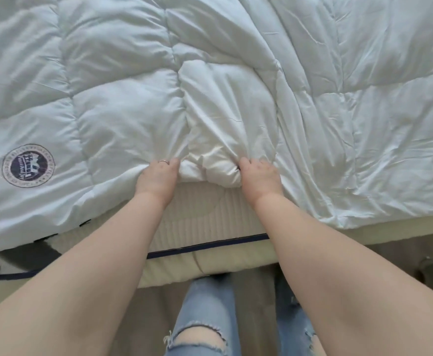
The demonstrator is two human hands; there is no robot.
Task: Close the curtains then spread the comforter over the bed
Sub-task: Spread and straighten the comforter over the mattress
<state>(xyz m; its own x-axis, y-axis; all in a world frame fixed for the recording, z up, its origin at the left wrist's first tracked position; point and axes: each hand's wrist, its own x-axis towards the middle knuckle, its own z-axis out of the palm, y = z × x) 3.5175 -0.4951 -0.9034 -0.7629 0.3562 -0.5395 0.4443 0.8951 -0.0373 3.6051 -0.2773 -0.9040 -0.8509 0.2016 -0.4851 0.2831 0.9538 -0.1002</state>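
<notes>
A white quilted comforter (122, 80) covers most of the bed and fills the upper view. A round purple logo with dark lettering is printed on it at the left. Its near edge is bunched into a fold at the middle. My left hand (157, 176) grips that edge on the left of the fold, with a ring on one finger. On the right of the fold, my right hand (260, 176) grips the same edge. Below the hands a strip of bare cream ribbed mattress (197, 219) shows. No curtains are in view.
The mattress side has dark blue piping (205, 246) along its edge. A black-and-white patterned blanket (25, 255) peeks out under the comforter at lower left. My legs in torn blue jeans (205, 312) stand on a grey floor (390, 255) against the bed.
</notes>
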